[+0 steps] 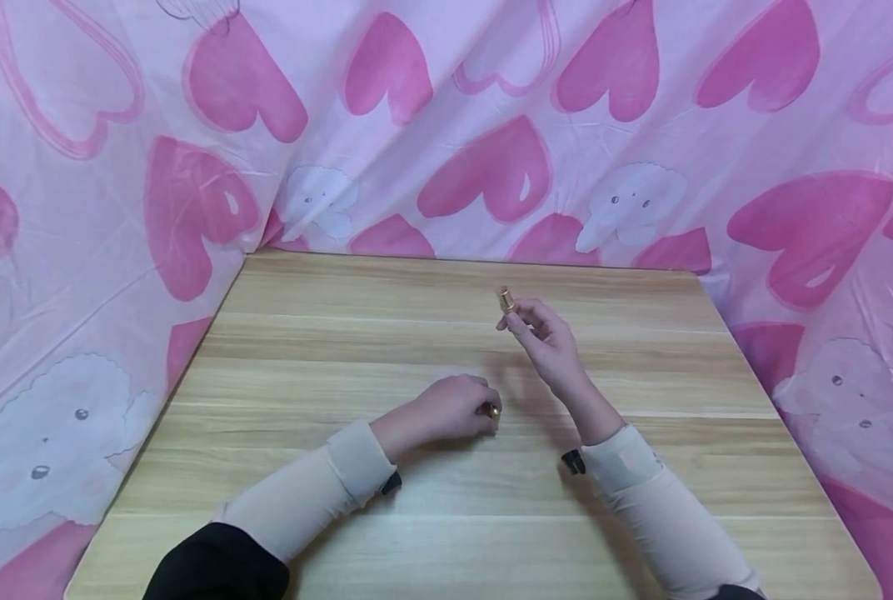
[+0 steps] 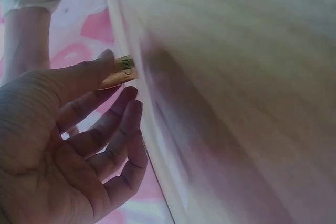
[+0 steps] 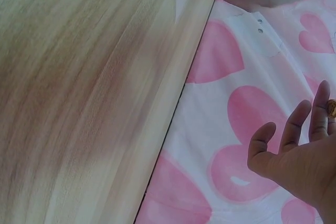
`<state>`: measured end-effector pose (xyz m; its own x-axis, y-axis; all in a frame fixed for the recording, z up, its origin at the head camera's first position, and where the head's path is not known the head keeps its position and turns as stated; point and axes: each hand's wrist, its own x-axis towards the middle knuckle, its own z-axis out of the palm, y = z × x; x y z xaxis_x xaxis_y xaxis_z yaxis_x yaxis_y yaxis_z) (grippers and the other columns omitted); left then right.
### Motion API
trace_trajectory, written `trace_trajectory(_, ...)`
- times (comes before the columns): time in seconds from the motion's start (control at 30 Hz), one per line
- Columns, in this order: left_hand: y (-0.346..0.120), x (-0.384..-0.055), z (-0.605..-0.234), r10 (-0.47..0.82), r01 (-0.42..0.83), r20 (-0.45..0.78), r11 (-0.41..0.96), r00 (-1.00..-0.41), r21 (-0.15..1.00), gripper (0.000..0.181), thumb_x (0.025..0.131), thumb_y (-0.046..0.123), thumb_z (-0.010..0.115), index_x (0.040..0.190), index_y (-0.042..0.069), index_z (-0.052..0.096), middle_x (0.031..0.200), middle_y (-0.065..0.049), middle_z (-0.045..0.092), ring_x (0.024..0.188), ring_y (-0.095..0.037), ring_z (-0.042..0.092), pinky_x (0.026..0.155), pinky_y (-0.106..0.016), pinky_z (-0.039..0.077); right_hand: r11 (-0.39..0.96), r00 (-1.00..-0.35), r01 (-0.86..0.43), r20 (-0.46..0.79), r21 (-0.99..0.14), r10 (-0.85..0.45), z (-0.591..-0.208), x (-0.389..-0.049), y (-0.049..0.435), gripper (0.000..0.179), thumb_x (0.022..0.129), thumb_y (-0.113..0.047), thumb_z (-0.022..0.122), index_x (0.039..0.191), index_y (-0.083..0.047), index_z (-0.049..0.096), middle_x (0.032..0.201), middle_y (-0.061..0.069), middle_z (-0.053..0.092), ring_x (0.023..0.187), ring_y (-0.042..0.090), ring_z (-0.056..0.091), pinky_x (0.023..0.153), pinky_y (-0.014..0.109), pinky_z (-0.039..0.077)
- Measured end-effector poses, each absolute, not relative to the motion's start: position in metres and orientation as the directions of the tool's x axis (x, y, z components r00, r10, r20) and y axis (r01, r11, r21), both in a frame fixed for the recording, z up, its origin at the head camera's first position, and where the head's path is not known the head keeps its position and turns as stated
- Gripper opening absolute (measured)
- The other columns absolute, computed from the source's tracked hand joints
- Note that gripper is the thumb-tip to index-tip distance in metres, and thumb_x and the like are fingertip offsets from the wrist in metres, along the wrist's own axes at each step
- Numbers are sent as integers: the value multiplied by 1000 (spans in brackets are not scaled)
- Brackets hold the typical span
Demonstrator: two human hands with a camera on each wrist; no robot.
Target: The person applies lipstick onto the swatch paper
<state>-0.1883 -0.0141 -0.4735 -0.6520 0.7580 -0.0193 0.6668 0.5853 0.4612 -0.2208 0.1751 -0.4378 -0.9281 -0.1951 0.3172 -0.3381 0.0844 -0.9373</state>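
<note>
My right hand (image 1: 544,340) is raised over the back half of the table and pinches a small gold tube (image 1: 505,300) that looks like a lipstick case. The tube points up and away, its lower end hidden by the fingers. Low above the middle of the table, my left hand (image 1: 457,407) holds a second small gold piece (image 1: 495,412), perhaps a cap. In the left wrist view, this gold piece (image 2: 122,72) with dark markings sits between thumb and index finger. A bit of gold (image 3: 332,108) shows by the right fingers in the right wrist view. The two pieces are apart.
Both hands are above a light wood-grain table (image 1: 341,308). A pink curtain (image 1: 484,167) with hearts and white cartoon animals surrounds its back and sides. Black clips (image 1: 574,462) stick out at both sleeve cuffs.
</note>
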Motion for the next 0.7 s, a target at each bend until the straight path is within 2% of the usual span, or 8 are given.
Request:
trace_trajectory(0.13, -21, -197, -465, 708, 591, 34, 560, -705, 581, 7, 92, 31, 73, 94, 25, 71, 83, 16, 63, 76, -3, 59, 69, -25, 49, 78, -927, -339, 319, -937, -199, -439, -221, 175, 13, 103, -10, 58, 113, -5, 64, 98, 12, 69, 112, 21, 60, 96, 32, 48)
trace_trajectory(0.3, -33, -209, -453, 601, 468, 128, 453, -789, 759, 16, 94, 36, 71, 104, 23, 75, 92, 14, 71, 88, -3, 65, 77, -28, 54, 76, -923, -344, 322, -936, -212, -439, -221, 176, 22, 103, -11, 58, 116, 7, 59, 97, 11, 70, 112, 24, 59, 94, 32, 48)
trace_trajectory(0.47, -43, -218, -443, 468, 303, 152, 268, -871, 914, 19, 94, 38, 71, 107, 24, 76, 98, 11, 73, 96, -8, 67, 83, -33, 56, 98, -925, -337, 310, -936, -220, -438, -221, 175, 22, 102, -8, 58, 118, 6, 59, 99, 12, 70, 108, 18, 60, 87, 29, 48)
trace_trajectory(0.7, -47, -225, -429, 326, 117, 126, -49, -937, 992, 25, 95, 26, 72, 112, 9, 72, 108, -5, 74, 102, -21, 69, 87, -44, 57, 140, -931, -322, 287, -936, -224, -432, -216, 172, 20, 100, -2, 60, 118, 6, 60, 98, 21, 69, 97, 24, 62, 79, 27, 48)
